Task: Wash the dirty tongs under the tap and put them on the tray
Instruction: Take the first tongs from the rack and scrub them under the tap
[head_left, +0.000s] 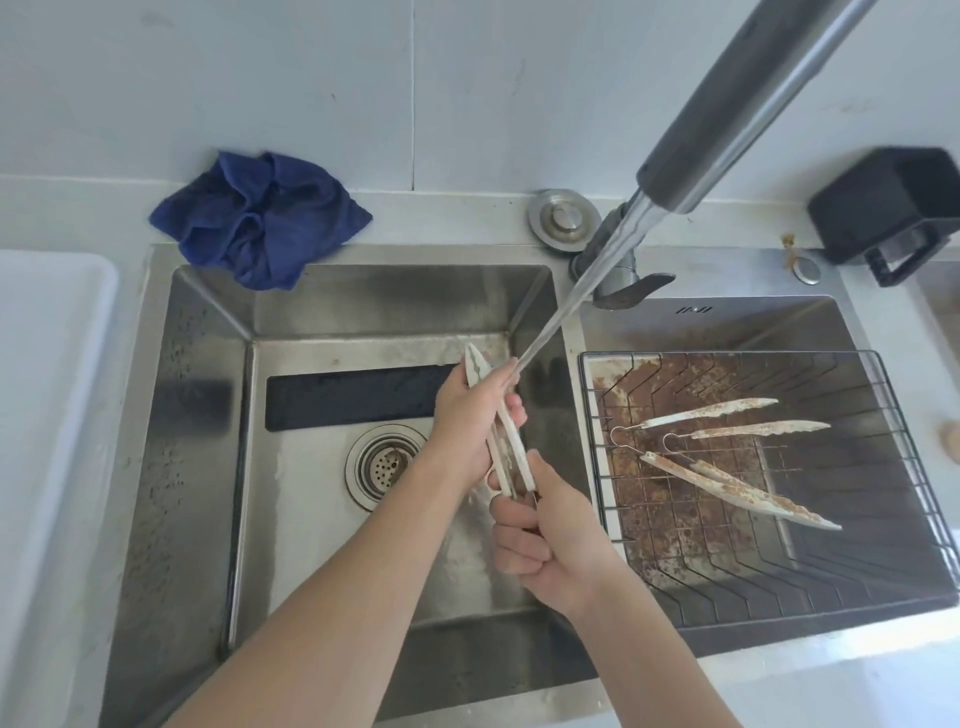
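Over the left sink basin (208, 415) I hold a pair of white tongs (511, 441), tips pointing away from me. My left hand (470, 410) wraps the upper part near the tips. My right hand (545, 540) grips the hinge end below. Water from the tap (737, 104) runs in a stream onto the tongs at my left fingers. Two more dirty tongs lie in the wire rack (904, 467) in the right basin: one pair (727, 418) above, another pair (743, 491) below it, both with brown grime. The white tray (47, 338) sits at the far left.
A crumpled blue cloth (260, 218) hangs over the sink's back-left rim. A metal plug (558, 221) lies behind the tap base. A black holder (893, 208) stands at the back right. The drain (384, 465) is left of my hands.
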